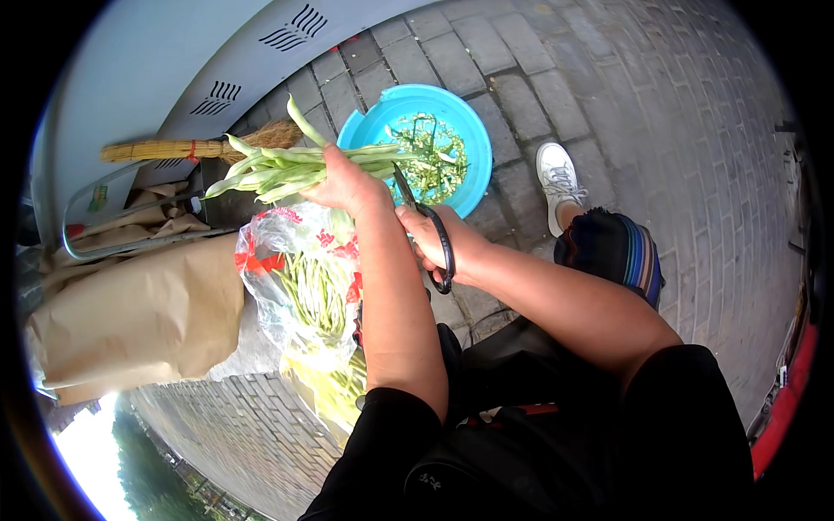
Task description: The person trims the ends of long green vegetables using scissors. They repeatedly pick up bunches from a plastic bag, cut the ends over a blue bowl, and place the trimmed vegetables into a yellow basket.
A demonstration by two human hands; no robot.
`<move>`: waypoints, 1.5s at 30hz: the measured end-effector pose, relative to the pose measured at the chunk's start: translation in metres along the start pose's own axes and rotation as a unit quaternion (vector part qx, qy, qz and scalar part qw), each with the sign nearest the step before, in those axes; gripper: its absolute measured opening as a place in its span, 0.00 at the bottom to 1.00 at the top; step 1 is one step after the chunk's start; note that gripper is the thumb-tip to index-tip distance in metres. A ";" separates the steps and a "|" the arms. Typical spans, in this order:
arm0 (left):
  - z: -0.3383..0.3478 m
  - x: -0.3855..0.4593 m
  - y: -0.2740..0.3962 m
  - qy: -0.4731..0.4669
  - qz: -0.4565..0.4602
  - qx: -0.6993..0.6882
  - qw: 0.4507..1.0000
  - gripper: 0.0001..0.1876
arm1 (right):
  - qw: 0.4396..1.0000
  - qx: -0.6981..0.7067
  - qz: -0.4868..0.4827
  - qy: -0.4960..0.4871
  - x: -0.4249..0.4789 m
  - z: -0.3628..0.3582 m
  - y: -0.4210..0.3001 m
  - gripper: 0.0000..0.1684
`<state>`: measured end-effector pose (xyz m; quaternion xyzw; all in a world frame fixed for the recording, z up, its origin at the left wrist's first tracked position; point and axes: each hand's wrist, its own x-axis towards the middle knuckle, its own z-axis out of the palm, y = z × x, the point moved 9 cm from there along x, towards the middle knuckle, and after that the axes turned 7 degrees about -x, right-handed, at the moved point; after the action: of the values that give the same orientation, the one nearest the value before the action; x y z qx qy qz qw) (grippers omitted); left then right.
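My left hand (345, 179) grips a bunch of pale green flat beans (280, 169), their ends sticking out on both sides. In my right hand (443, 238) is a pair of black-handled scissors (443, 244). The dark blades point at the bean ends on the right; whether they touch them I cannot tell. Beneath the bean tips stands a round turquoise plastic basin (481, 150) with a broken rim. Chopped green bits (433, 182) cover part of its floor. Left of my left forearm, a clear plastic bag (260, 306) with red print holds long thin green beans (319, 293).
A straw broom (163, 150) lies by a light grey metal cabinet (176, 71) with vents. Brown paper (150, 312) covers something at left, near a metal tube frame (71, 215). A yellowish bag (319, 384) lies below the clear one. My white shoe (555, 176) rests on grey paving (515, 98).
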<state>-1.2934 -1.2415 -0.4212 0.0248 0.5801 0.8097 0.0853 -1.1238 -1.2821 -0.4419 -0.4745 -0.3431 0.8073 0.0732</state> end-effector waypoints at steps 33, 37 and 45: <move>-0.047 0.067 -0.033 0.041 -0.245 -0.168 0.954 0.22 | 0.923 -0.329 -0.173 0.098 -0.011 -0.013 -0.011 0.36; -0.045 0.061 -0.031 0.047 -0.239 -0.164 0.956 0.23 | 0.924 -0.333 -0.164 0.094 -0.009 -0.015 -0.012 0.35; -0.044 0.057 -0.031 0.061 -0.236 -0.159 0.957 0.23 | 0.908 -0.372 -0.147 0.126 -0.016 -0.015 -0.014 0.30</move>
<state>-1.3524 -1.2635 -0.4683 -0.1764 0.4374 0.8480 0.2417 -1.1058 -1.2711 -0.4266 -0.5091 -0.6724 0.5348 0.0516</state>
